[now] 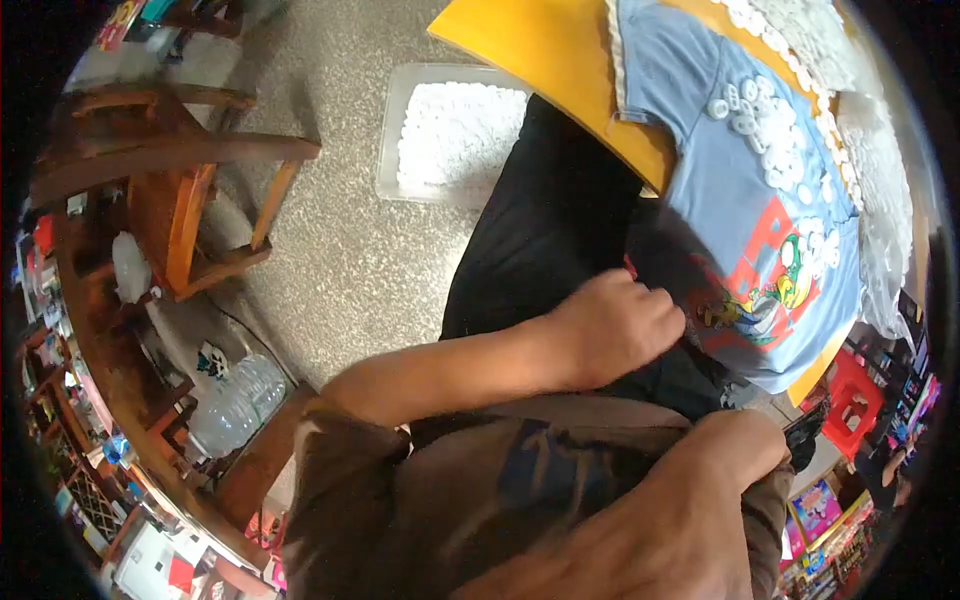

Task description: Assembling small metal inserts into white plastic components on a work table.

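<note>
OK so the main thing here is a light blue T-shirt spread over a yellow counter, covering the middle of its near edge and leaving the left corner bare. A bit of yellow pokes out at the right corner too. The shirt has a red, green and yellow cartoon print, partly in shadow near the lap.

Loads of little round white pieces sit heaped on the cloth toward the counter's far edge, a few of them spilling down beside the print. More are strung out along that far edge, right next to a clear plastic bag.

Left hand is just beside the near edge, above black trousers, fingers curled under. Fingertips are hidden and it's a bit soft there, so I honestly can't tell if it's pinching anything. The right forearm bends up close to the camera and runs off the bottom; its hand is out of sight, so no clue what it's doing.

On the floor off the left corner there's a clear tub full of white pieces. Red stool past the right corner, wooden chair over on the left.
</note>
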`<action>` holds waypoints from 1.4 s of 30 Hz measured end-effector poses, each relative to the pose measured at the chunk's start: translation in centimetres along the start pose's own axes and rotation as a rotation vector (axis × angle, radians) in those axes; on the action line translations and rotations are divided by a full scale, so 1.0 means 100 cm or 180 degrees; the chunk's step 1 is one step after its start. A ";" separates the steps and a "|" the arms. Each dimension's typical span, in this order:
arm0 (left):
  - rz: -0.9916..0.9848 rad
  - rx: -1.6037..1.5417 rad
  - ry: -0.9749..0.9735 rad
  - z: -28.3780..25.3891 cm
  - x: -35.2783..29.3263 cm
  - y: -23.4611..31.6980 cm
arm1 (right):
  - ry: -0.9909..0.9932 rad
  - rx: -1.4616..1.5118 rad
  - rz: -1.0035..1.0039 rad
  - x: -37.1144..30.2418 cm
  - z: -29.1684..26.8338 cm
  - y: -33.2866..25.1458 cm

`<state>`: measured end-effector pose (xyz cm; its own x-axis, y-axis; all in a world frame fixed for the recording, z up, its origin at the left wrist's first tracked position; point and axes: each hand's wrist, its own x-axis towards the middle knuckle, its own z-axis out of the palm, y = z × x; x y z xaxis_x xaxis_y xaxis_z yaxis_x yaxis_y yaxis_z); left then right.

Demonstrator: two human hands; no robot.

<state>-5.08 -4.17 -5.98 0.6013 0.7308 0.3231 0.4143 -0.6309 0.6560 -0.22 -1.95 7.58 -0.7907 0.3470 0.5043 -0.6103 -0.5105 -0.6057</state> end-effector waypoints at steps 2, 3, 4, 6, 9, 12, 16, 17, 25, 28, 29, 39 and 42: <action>-0.0499 -0.0328 0.0529 -0.005 -0.011 -0.013 | -0.0005 -0.0018 -0.0188 0.003 -0.015 0.007; -0.0682 -0.0379 0.0684 -0.010 -0.020 -0.022 | -0.0010 -0.0032 -0.0291 0.004 -0.017 0.010; -0.1049 -0.0308 0.0847 -0.016 -0.022 -0.027 | 0.0005 -0.0080 -0.0386 0.002 -0.019 0.011; -0.1830 -0.0515 0.1220 -0.029 -0.024 -0.037 | 0.0054 -0.0238 -0.0575 0.004 -0.013 0.020; -0.2717 -0.1351 0.2035 -0.048 -0.044 -0.066 | 0.0012 -0.0476 -0.0957 -0.001 -0.012 0.020; -0.2850 -0.1640 0.2532 -0.057 -0.062 -0.109 | 0.0261 -0.0192 -0.0797 -0.028 -0.021 0.010; -0.3405 -0.0054 0.2017 -0.058 -0.102 -0.165 | 0.0237 -0.0273 -0.0211 -0.056 -0.062 -0.018; -0.3328 -0.0037 0.2062 -0.052 -0.104 -0.174 | 0.0709 -0.0386 0.0428 -0.068 -0.054 -0.020; -0.2804 -0.0610 0.3305 -0.079 -0.026 -0.129 | 0.1443 -0.2810 0.2038 -0.154 -0.074 -0.013; -0.2008 -0.0284 0.3492 -0.100 0.012 -0.103 | 0.1396 -0.2616 0.2114 -0.153 -0.081 -0.012; -0.1939 0.0057 0.3420 -0.103 0.024 -0.096 | 0.1357 -0.2567 0.2196 -0.153 -0.082 -0.011; -0.1159 0.1273 0.1477 -0.117 0.094 -0.100 | 0.1617 -0.1878 0.2539 -0.159 -0.093 -0.013; -0.0854 0.1362 0.1316 -0.117 0.102 -0.104 | 0.1729 -0.1614 0.2638 -0.157 -0.096 -0.015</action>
<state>-11.31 12.89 -1.55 0.1622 0.8634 0.4777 0.8002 -0.3984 0.4483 12.69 0.90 -5.34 -0.8025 0.4093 -0.4341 0.2658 -0.4062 -0.8743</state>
